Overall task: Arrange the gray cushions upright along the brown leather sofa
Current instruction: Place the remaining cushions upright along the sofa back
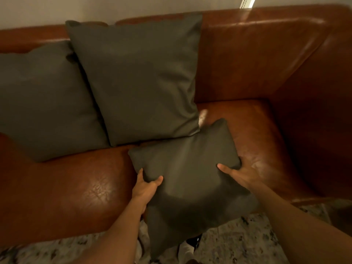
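Observation:
Two gray cushions lean upright against the backrest of the brown leather sofa (247, 60): one at the left (42, 100), one in the middle (141, 77) overlapping it. A third gray cushion (190, 180) hangs over the seat's front edge, its far corner touching the middle cushion's base. My left hand (146, 187) grips its left edge, thumb on top. My right hand (240, 175) grips its right edge, thumb on top and fingers hidden underneath.
The sofa's right armrest (312, 119) rises at the right. Bare seat leather (253, 126) lies between the middle cushion and the armrest. A speckled rug (238, 242) covers the floor in front. A pale wall (95, 8) runs behind.

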The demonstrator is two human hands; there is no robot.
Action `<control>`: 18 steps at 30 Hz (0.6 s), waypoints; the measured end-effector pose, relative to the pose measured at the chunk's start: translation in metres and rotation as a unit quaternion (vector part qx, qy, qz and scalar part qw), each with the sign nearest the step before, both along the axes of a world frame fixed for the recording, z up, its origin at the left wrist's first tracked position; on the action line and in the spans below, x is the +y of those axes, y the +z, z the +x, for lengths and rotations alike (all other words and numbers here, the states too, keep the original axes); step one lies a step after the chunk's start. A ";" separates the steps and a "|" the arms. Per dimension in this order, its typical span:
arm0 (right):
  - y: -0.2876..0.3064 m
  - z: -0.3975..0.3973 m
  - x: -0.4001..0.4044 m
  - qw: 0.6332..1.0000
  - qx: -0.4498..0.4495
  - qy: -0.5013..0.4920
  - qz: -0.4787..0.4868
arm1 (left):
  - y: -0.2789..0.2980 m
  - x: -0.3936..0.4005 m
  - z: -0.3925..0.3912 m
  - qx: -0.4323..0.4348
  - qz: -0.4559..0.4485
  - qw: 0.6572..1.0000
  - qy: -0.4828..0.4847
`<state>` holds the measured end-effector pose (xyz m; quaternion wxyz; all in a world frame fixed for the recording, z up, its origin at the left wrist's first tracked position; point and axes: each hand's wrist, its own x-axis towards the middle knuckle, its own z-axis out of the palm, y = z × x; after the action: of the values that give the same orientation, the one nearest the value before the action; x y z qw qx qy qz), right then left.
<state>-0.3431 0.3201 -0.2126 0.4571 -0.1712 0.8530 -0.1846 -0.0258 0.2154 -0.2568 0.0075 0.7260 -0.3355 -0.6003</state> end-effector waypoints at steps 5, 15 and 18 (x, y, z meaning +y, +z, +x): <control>-0.007 0.016 0.018 0.999 0.038 -0.031 -0.001 | 0.020 0.000 -0.018 -0.085 -0.045 0.990 -0.100; 0.006 0.083 0.075 0.960 0.156 -0.227 -0.049 | 0.047 -0.048 -0.085 -0.141 -0.205 0.876 -0.414; 0.002 0.108 0.085 0.914 0.092 -0.390 -0.059 | 0.047 -0.058 -0.102 -0.130 -0.211 0.843 -0.477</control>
<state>-0.2347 0.4055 -0.2110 0.2577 0.1320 0.8779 -0.3814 -0.1282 0.1572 -0.2099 -0.1709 0.5285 -0.7569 -0.3443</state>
